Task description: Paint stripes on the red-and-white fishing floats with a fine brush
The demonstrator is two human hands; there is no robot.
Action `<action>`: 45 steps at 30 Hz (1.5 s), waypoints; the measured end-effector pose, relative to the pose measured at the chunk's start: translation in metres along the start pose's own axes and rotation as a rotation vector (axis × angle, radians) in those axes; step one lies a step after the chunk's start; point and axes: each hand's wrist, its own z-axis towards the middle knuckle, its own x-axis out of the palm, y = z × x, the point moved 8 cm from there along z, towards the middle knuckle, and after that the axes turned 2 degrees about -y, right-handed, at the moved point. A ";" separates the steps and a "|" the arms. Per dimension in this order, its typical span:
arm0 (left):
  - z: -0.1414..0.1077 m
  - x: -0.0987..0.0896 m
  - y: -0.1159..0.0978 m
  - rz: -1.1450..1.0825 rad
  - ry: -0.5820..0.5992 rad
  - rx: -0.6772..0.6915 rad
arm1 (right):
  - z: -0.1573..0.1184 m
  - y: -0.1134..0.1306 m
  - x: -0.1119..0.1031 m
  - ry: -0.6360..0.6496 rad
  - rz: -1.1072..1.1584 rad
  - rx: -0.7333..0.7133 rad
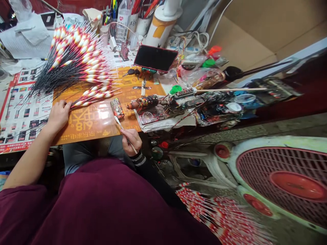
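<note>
My left hand (59,115) is closed on the thin dark stems of a few floats (89,97), whose white, yellow and red bodies point right over the orange sheet (89,126). Behind it lies a large pile of similar floats (81,51) with black stems and pale tips. My right hand (132,141), near the table's front edge, grips a thin brush (119,124) between its fingers. The brush's pale tip is close to the lower end of a small paint-stained block (117,108); whether they touch is unclear.
A phone (155,58) leans behind the sheet. A paint-crusted motor tool (145,101) and cluttered paint-stained items stand to the right. Bottles and pens (124,23) line the back. A fan (286,183) stands at the lower right, beside more red-and-white floats (224,217) below the table.
</note>
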 end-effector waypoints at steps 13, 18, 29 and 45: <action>-0.017 0.007 0.030 -0.188 0.039 0.022 | 0.011 0.009 -0.004 -0.022 0.058 -0.027; 0.011 0.007 0.021 -0.251 -0.031 0.107 | 0.008 0.007 -0.004 -0.026 0.057 -0.038; 0.101 -0.011 -0.022 -0.136 -0.039 0.153 | 0.006 0.007 -0.005 -0.016 0.069 -0.023; 0.112 -0.012 -0.006 0.017 -0.018 -0.006 | 0.002 0.004 -0.004 -0.005 0.067 -0.005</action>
